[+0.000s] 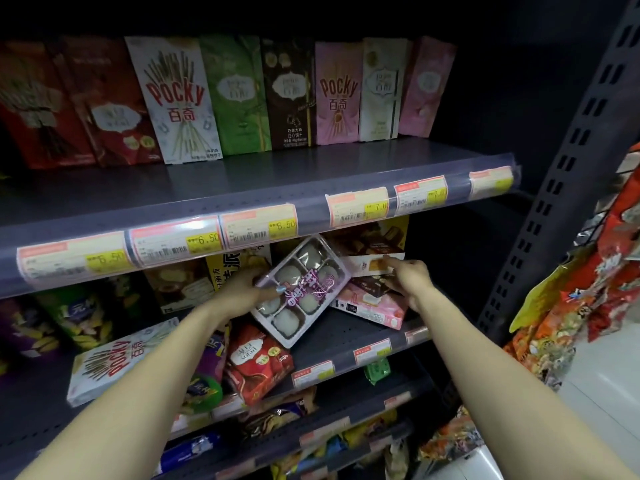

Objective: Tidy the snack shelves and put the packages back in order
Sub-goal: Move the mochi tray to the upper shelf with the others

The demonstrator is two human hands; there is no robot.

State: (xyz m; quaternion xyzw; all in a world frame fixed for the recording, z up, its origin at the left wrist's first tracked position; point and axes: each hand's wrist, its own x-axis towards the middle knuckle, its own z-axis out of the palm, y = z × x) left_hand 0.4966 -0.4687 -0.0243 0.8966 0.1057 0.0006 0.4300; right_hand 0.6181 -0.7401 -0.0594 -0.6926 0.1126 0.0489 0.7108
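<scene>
Dim store aisle, grey metal snack shelves (242, 174) with perforated upright at right. Left hand (247, 289) grips the left edge of a mochi tray (299, 289), thumb with blue nail on top of the film; tray is tilted, six pale round pieces in compartments, purple label with script not readable. Tray sits on the middle shelf, its upper end up under the price rail. Right hand (410, 275) reaches to a white-and-orange box (369, 265) just right of the tray, fingers curled on its right end; whether it actually pinches the box, cannot tell. Below that box a pink box (372, 308) lies flat. Both forearms stretched forward. Price tags (258, 225) on the rail read 6.50, 6.50, 6.50, 7.0. Upper shelf: upright boxes, white Pocky box (176, 98) and pink Pocky box (337, 95), both marked "百奇". Lower left, another white Pocky box (114, 363) lies flat. Red bag (258, 365) below tray, label upside down.
</scene>
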